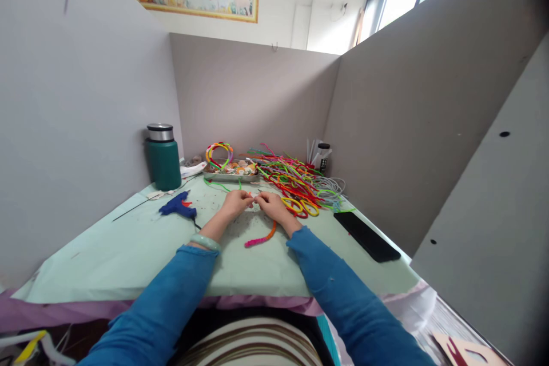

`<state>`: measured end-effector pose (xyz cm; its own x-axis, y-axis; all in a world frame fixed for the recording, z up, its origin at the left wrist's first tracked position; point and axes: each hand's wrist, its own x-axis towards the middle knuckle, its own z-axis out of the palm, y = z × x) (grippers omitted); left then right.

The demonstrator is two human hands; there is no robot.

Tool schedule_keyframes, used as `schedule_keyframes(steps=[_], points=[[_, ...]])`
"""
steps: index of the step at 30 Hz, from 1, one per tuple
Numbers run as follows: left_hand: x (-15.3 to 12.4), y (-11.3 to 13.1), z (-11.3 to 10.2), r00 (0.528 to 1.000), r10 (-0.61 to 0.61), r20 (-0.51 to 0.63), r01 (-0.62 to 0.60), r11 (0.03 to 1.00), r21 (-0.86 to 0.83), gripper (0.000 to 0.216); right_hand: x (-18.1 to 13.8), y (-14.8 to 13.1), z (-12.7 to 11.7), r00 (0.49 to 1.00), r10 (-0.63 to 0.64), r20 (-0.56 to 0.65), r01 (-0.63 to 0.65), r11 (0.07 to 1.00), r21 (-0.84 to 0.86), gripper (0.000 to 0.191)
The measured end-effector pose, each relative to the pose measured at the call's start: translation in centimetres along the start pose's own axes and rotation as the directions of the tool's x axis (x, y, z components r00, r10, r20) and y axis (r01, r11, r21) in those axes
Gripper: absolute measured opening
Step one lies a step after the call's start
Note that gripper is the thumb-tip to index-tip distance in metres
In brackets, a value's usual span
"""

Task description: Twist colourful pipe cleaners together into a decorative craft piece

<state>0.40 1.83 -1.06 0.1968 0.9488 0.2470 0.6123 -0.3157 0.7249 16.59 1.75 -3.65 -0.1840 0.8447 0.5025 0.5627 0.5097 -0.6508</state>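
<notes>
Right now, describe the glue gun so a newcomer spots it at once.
On the pale green tabletop, find the tall teal bottle by the left partition. Just nearer the person, left of the left hand, lies the blue glue gun. Its pistol shape and red trigger set it apart from the upright bottle.

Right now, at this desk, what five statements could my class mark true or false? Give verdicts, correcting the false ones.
1. The dark green, silver-topped bottle stands upright. True.
2. The blue, pistol-shaped glue gun lies right of the right hand. False: it lies left of the left hand.
3. The flat black rectangular object lies right of the right hand. True.
4. The pink-and-orange fuzzy strip is straight throughout. False: it curves.
5. The two hands are close together. True.
</notes>
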Motion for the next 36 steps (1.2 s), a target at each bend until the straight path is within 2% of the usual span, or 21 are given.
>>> schedule_keyframes(steps=[4,11,25,31,36], points=[[0.0,-0.1,0.0,0.998,-0.062,0.019,0.062,0.998,-0.014,0.026,0.0,0.0,0.0,1.000,-0.006,-0.001,0.006,1.000,-0.011,0.025],[-0.4,-0.3,0.0,0.995,-0.074,0.060,0.077,0.996,-0.054,0.036,0.0,0.1,0.1,1.000,0.000,-0.007,0.000,1.000,-0.009,0.024],[-1.0,0.8,-0.1,0.979,-0.145,0.142,0.180,0.945,-0.272,0.038,-0.1,-0.3,-0.1,0.999,0.002,0.034,-0.003,1.000,0.007,0.024],[-1.1,0.7,-0.3,0.982,-0.137,0.131,0.170,0.943,-0.286,0.045,-0.1,-0.2,-0.1,1.000,0.005,0.026,-0.005,1.000,0.002,0.023],[-0.8,0.4,-0.2,0.978,-0.150,0.143,0.182,0.951,-0.250,0.042,-0.1,0.0,0.0,1.000,-0.019,0.024,0.019,1.000,0.013,0.023]])
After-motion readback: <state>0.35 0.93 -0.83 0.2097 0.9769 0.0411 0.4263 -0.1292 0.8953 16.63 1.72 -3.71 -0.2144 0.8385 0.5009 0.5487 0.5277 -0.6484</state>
